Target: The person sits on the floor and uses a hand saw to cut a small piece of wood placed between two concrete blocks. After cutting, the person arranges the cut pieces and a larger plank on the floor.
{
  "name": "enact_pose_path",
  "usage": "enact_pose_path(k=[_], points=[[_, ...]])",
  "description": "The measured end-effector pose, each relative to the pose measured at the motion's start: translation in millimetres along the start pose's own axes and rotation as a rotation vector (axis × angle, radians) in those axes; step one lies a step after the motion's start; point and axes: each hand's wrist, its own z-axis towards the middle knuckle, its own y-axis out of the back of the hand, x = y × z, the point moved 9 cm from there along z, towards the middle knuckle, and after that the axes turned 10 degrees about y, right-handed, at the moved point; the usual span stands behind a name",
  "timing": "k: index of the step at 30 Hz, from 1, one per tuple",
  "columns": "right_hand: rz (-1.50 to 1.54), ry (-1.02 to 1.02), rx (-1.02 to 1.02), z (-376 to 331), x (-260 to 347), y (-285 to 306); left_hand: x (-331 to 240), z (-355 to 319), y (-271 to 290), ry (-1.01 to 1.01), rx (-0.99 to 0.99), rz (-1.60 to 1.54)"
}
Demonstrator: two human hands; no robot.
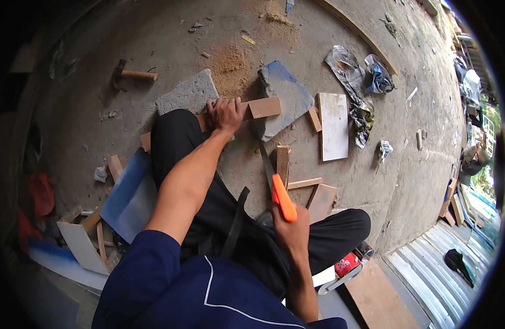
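My left hand (225, 114) is closed over a narrow brown wooden board (202, 122), fingers curled on its far edge. The board's right part lies across a blue-stained concrete block (288, 93). A second grey concrete block (188, 93) is just beyond my left hand. In my right hand (292, 227) is a handsaw (285, 198), held by its orange handle. Its thin blade points away from me, the tip near the concrete block's close edge, below the board. A short brown wood piece (265, 107) shows at the board's right end. Whether the blade touches wood I cannot tell.
Beyond the blocks lies sawdust (230, 63); a hammer (136, 74) is at far left. Right of the blocks are a white panel (334, 127) and crumpled plastic (351, 77). Wood offcuts (321, 200) lie near my right knee, a red can (347, 265) beside it.
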Motion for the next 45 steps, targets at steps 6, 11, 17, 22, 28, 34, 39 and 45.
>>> enact_pose_path(k=[6, 11, 17, 22, 28, 34, 39, 45], points=[[-0.026, 0.045, 0.043, 6, 17, -6, 6, -2, 0, 0.008, 0.004, 0.024], [0.048, -0.002, 0.026, -28, 20, 16, -1, -4, 2, -0.003, 0.012, -0.032], [-0.030, -0.043, 0.048, 27, 7, -12, 13, 3, -6, 0.064, -0.008, -0.014], [0.011, -0.015, 0.042, -13, 18, 19, 3, 0, 2, 0.037, -0.031, -0.007], [-0.045, 0.024, 0.040, 45, 6, -10, 8, 0, -1, 0.029, -0.032, -0.013], [0.012, 0.108, 0.002, 9, 13, 6, 4, 3, 7, 0.016, -0.046, -0.051], [0.032, 0.027, -0.017, 45, -15, -15, -4, 8, 4, 0.018, -0.001, 0.013], [-0.032, 0.089, -0.051, -21, -18, 37, 6, -2, 5, 0.040, 0.033, 0.030]])
